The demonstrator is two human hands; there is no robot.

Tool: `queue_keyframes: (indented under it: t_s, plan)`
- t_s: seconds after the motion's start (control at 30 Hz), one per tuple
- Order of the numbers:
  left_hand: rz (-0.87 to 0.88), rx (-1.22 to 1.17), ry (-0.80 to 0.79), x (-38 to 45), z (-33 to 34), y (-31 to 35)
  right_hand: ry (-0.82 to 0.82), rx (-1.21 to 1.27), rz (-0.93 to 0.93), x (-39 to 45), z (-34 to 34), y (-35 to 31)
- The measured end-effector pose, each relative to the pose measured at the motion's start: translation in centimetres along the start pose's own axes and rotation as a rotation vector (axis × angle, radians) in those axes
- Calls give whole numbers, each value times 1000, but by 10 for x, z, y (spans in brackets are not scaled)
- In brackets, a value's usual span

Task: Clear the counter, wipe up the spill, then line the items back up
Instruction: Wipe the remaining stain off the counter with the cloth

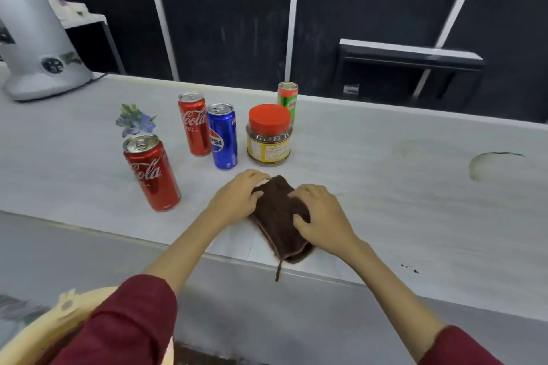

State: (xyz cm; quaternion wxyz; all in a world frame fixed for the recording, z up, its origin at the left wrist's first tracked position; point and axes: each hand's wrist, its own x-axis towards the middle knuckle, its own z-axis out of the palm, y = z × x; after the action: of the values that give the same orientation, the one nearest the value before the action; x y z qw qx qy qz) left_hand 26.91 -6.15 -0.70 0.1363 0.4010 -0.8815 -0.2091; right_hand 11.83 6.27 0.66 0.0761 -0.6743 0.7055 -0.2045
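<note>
A folded brown cloth (278, 216) lies near the front edge of the pale counter (385, 201). My left hand (237, 198) grips its left side with curled fingers, and my right hand (320, 213) grips its right side. Behind the cloth stand a red Coca-Cola can (152, 172), a second Coca-Cola can (194, 123), a blue Pepsi can (223, 136), a jar with a red lid (269, 133) and a green and orange can (287, 98), all upright.
A grey appliance (35, 38) stands at the back left. A small bunch of blue flowers (135, 121) lies behind the near can. A pale stain (486, 166) marks the counter at right, and dark specks (410, 268) sit near the front edge.
</note>
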Motion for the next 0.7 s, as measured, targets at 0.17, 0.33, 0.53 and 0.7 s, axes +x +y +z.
queue_keyframes:
  t_s: [0.17, 0.33, 0.53, 0.7]
  plan:
    - [-169, 16, 59, -53, 12, -35, -309, -137, -167, 30, 44, -21]
    - [-182, 122, 46, -59, 23, -41, -284, -83, 6, 27, 67, -40]
    - [-133, 129, 6, -48, 29, -33, -187, -108, 177, -11, 56, -13]
    - [17, 62, -48, -32, 45, -2, -88, -216, 509, -38, 15, 75]
